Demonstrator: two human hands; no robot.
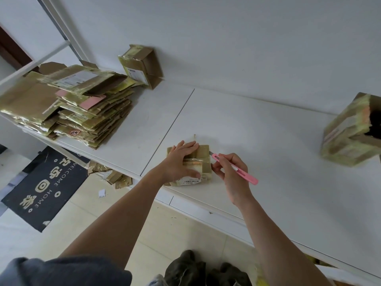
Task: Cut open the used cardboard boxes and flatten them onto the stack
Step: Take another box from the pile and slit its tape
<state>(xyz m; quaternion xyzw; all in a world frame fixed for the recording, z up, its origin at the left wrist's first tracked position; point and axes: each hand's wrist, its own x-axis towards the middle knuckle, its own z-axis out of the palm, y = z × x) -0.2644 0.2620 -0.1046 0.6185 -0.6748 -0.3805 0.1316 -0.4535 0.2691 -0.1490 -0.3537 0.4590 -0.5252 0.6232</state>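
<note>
A small taped cardboard box (pixel 203 162) with a white barcode label lies near the front edge of the white table (pixel 268 141). My left hand (pixel 181 162) presses flat on top of it, fingers spread and straight. My right hand (pixel 232 172) grips a pink utility knife (pixel 235 169), whose blade tip touches the box's far right corner. A tall stack of flattened boxes (pixel 68 106) sits at the table's left end.
An open taped box (pixel 141 66) stands against the wall behind the stack. A larger open box (pixel 350 131) stands at the right edge. Cardboard scraps (pixel 115 176) and a black welcome mat (pixel 43 186) lie on the floor below the table's left end.
</note>
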